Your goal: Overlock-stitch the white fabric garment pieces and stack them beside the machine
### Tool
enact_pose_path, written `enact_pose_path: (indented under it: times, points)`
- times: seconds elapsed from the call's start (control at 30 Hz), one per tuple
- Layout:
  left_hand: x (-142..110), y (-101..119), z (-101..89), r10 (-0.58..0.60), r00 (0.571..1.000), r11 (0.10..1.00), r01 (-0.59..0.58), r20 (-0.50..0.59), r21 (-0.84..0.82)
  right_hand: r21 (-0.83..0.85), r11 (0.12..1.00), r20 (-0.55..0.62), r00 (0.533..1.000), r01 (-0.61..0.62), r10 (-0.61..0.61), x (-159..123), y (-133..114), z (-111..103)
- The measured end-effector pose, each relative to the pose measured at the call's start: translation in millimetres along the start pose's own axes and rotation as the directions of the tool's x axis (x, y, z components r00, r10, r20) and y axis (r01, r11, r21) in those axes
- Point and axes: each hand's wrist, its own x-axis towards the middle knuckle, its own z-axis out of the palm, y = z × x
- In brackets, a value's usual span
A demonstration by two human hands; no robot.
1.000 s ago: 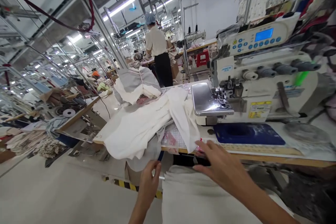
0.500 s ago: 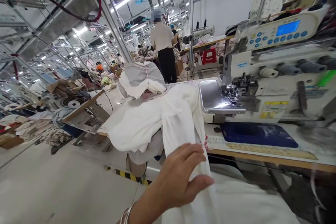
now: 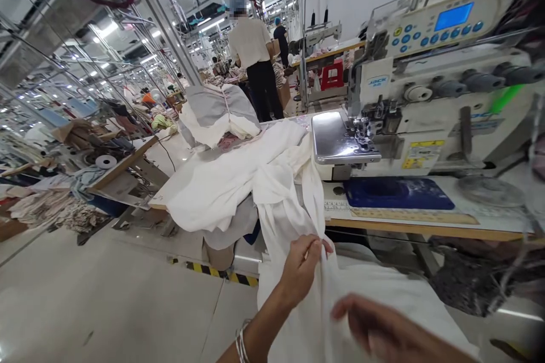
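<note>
The left hand [image 3: 300, 269] was pinched shut on a white cloth garment [image 3: 289, 221], which hung past it from the surface [image 3: 426, 229] ahead. The blurred right hand [image 3: 378, 329] was partly open just below, over the cloth. An overlock sewing machine [image 3: 426, 108] stood farther ahead, rightward.

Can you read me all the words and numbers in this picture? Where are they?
"JACK": on the front of the sewing machine.
Blue screen on the machine: too small to read.
Yellow label on the machine: too small to read.
Ruler along the table: its marks are too small to read.
White cloth in the left hand: no words show.
</note>
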Motion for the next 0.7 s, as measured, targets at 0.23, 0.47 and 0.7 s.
enact_pose_path:
  times: [0.23,0.47,0.7]
  points:
    - [-20,-7,-10.8,-0.017,0.999,0.992,0.021,-0.031,0.128,-0.047,0.996,-0.162,0.985,-0.070,0.062,56,-15,-61]
    - [-20,2,-12.0,-0.036,0.998,0.996,0.041,0.050,-0.085,-0.034,0.997,-0.033,0.997,-0.065,0.064,80,-31,-59]
    - [-22,-3,-11.7,-0.022,1.000,0.995,0.022,-0.005,0.093,-0.033,0.999,-0.140,0.990,0.010,-0.014,71,-32,-52]
